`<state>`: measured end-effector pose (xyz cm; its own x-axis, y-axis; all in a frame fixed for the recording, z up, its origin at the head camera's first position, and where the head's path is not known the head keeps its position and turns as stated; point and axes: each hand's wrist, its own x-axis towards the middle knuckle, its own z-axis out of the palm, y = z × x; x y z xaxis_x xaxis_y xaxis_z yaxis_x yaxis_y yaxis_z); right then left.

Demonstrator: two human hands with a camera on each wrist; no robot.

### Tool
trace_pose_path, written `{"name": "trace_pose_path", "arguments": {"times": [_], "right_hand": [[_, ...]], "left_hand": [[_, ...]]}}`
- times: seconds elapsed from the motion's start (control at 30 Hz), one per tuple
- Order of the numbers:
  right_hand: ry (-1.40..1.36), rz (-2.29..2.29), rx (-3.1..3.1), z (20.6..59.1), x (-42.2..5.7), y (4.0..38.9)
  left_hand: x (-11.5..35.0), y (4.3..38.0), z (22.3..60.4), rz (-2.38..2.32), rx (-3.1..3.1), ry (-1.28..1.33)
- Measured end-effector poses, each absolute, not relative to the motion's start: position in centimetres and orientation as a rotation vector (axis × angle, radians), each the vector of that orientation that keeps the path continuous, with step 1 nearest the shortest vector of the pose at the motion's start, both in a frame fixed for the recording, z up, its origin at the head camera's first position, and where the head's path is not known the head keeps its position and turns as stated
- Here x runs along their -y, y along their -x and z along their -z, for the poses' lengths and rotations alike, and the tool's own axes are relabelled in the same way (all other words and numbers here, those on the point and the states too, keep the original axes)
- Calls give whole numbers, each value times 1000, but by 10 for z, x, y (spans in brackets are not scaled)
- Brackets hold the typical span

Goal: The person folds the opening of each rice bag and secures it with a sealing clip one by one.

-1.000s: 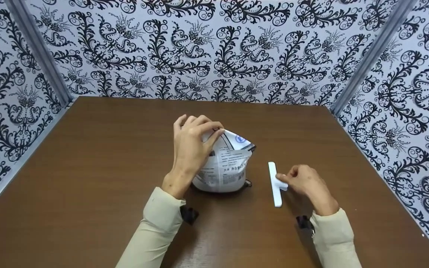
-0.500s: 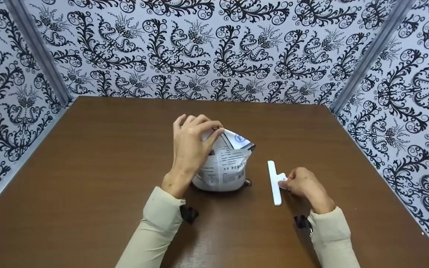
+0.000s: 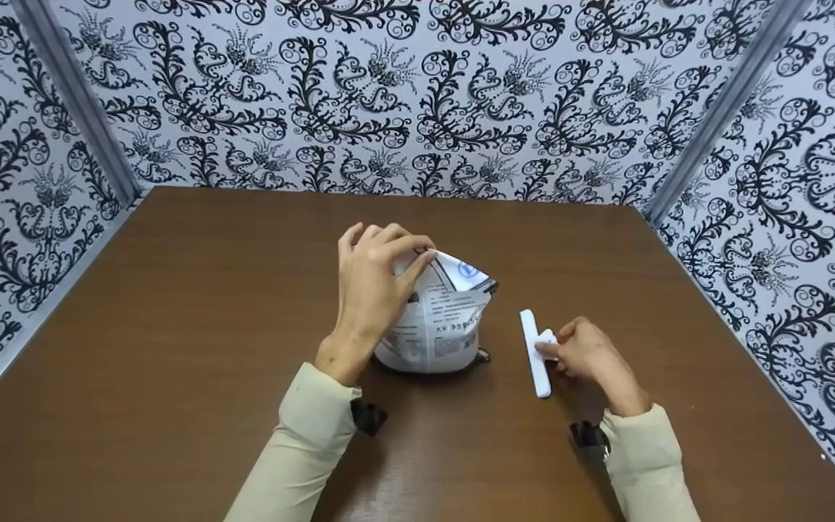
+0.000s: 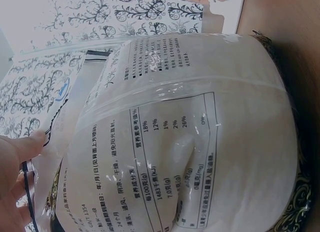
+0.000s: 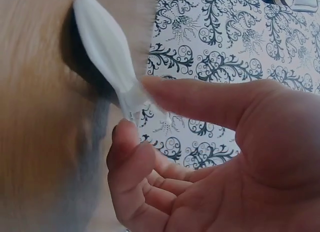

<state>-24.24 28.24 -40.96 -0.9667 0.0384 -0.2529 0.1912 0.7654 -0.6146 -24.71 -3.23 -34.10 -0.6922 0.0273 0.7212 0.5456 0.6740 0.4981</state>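
Right fingers (image 5: 131, 167) on clip (image 5: 103, 44); palm (image 5: 227, 199) wrist-view only

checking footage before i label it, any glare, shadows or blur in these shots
Head: faint glare low on the table, a shadow beside the right sleeve; left wrist: wallpaper washed out at upper left; right wrist: white clip looks soft, dark shadow beside it.

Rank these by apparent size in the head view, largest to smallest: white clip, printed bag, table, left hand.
1. Table, by far the largest.
2. Printed bag and left hand: too alike to rank, as the hand covers part of the bag.
3. White clip, smallest.
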Motion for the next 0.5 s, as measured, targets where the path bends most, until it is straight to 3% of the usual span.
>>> {"name": "trace_pose_path", "arguments": {"times": [0.5], "right_hand": [[-251, 1337, -2743, 415, -282, 249]], "left_hand": [[31, 247, 341, 963, 2211, 417]]}}
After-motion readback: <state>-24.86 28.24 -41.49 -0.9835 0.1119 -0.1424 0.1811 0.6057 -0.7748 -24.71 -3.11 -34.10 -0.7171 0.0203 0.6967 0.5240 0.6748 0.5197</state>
